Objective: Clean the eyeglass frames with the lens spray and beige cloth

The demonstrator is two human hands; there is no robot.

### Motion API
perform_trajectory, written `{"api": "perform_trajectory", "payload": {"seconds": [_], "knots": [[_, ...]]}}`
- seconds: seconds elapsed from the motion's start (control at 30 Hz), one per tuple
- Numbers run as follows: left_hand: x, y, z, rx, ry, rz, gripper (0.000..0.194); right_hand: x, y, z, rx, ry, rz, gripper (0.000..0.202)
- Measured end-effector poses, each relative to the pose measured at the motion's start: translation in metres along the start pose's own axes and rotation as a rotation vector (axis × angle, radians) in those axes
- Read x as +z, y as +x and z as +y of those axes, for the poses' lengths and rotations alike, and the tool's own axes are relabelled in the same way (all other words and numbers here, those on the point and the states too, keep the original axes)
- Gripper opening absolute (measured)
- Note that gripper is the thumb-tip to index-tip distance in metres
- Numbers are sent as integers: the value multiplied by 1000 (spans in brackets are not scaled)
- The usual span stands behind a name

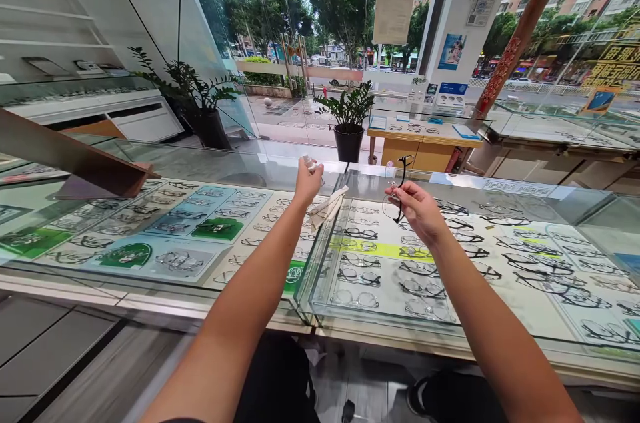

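My left hand (309,181) is closed around a small white bottle (309,161), whose top shows above the fingers. In my right hand (416,206) is a pair of glasses (395,173) with black temples, pinched near the bridge and turned upright on its side. A beige cloth (327,208) lies crumpled on the glass countertop, just right of and below my left hand, close to the joint between two display cases. Neither hand touches the cloth.
Rows of glasses (355,277) sit under the glass of the right case (320,309), and more in the left case (200,286). A brown slanted board (75,153) stands on the left counter. Potted plants (349,139) and a wooden display table (425,136) are beyond the counter.
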State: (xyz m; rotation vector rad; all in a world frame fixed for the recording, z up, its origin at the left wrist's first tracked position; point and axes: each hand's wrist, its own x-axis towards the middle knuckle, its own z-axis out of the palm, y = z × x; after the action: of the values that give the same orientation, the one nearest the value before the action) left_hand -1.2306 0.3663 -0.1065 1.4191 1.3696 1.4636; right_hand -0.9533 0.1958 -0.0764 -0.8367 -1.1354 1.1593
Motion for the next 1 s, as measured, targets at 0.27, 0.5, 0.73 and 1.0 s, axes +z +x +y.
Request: {"api": "perform_trajectory", "payload": {"seconds": [0.27, 0.5, 0.73, 1.0], "knots": [[28, -49, 48, 84, -411, -469, 55, 5, 1, 2, 48, 33, 40, 47], [33, -80, 64, -33, -435, -865, 59, 4, 2, 5, 65, 42, 60, 49], [38, -94, 75, -236, -622, -1031, 84, 12, -1, 11, 100, 19, 28, 48], [57, -98, 51, 17, -312, -636, 82, 25, -9, 15, 134, 2, -16, 48]]}}
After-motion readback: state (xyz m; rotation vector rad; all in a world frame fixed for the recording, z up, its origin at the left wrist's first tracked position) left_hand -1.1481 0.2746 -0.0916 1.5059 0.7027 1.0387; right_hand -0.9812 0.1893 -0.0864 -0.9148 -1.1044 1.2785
